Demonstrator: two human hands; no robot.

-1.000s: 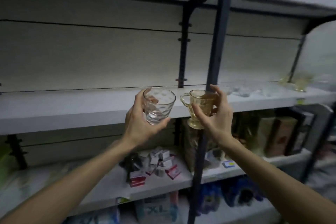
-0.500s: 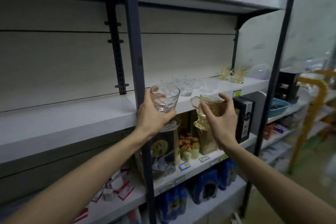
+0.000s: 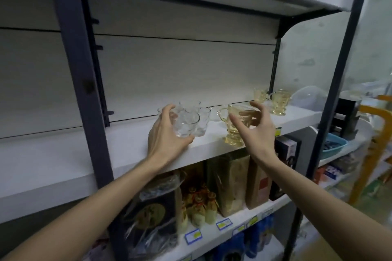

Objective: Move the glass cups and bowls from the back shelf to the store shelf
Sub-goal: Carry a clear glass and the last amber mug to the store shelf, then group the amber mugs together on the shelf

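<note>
A: From the head view, where do the cups stand?

B: The left hand point(image 3: 167, 135) holds a clear cup point(image 3: 186, 124) at the front of the white shelf point(image 3: 297, 122), its fingers point(image 3: 166, 110) and thumb curled round the wall. The base looks to be on or just above the board; the picture does not settle which. Other clear cups point(image 3: 191, 107) stand just behind it, one touching or nearly so.

A: And the other hand?

B: The right hand point(image 3: 252, 127) is at an amber cup point(image 3: 235, 127) whose foot seems to sit on the shelf near the front edge. Its fingers are spread apart, the thumb short of the glass; whether the far fingers touch it cannot be told. Two more amber cups point(image 3: 273, 100) stand well back to the right.

A: So what does the step need?

B: Likely a clean release. The person should feel the clear cup's base go flat before loosening, and keep it from knocking the group behind, since glass on glass chips easily. Both cups would sit safer pushed further from the edge.

A: Any risk on the way out?

B: The dark post point(image 3: 80, 91) stands close to the left arm, so the hands should draw straight back, clear of the amber handle.
</note>
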